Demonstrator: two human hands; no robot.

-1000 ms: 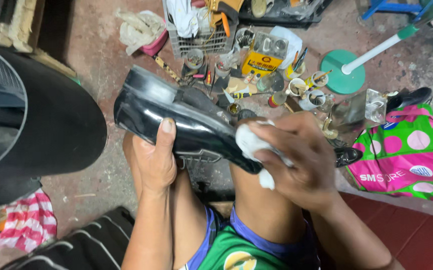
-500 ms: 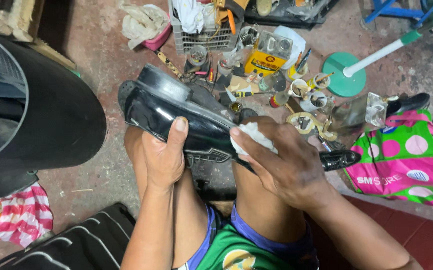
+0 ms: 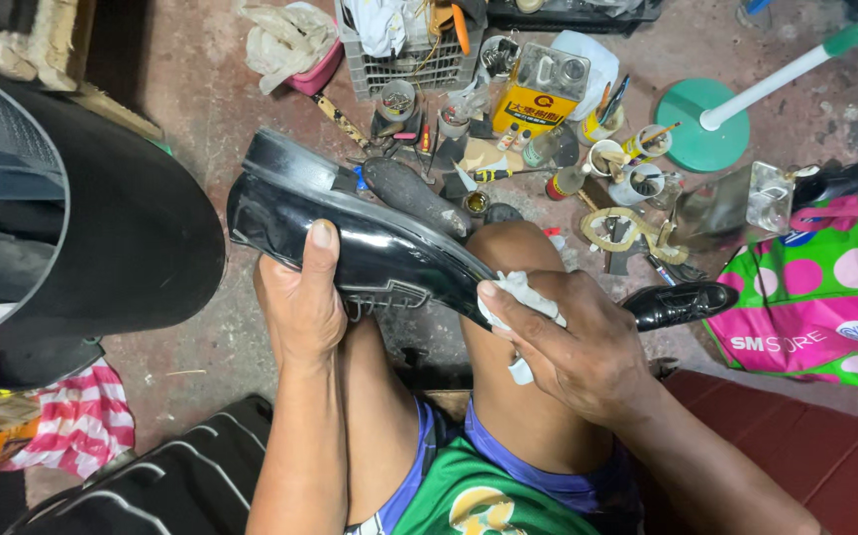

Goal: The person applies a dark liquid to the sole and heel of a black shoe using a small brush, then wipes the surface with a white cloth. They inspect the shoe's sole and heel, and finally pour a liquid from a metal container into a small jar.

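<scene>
At our left stands a large black curved rubber sheet [image 3: 102, 228], rolled upward on the stained concrete floor [image 3: 201, 99], the biggest thing in view. At the right edge lies a pink and green polka-dot plastic bag [image 3: 825, 287].

Across our bare knees we hold a glossy black leather dress shoe [image 3: 350, 233], tilted on its side, heel to the upper left and toe down toward our right knee, its sole edge turned away from us. Our left hand [image 3: 300, 302] grips the shoe from below at mid-length, fingers wrapped under it and the thumb pressed flat on the upper. Our right hand [image 3: 573, 342] has its fingers curled tight around a small crumpled white cloth [image 3: 518, 297], which is pressed against the toe end of the shoe.

Just beyond the right hand a second shiny black shoe [image 3: 682, 300] rests on the floor. Farther out we see a round green pole base [image 3: 701, 124], a grey plastic crate [image 3: 399, 50], a yellow rectangular tin can [image 3: 538, 94] and several small open pots with brushes [image 3: 627, 168], all well apart from our hands.
</scene>
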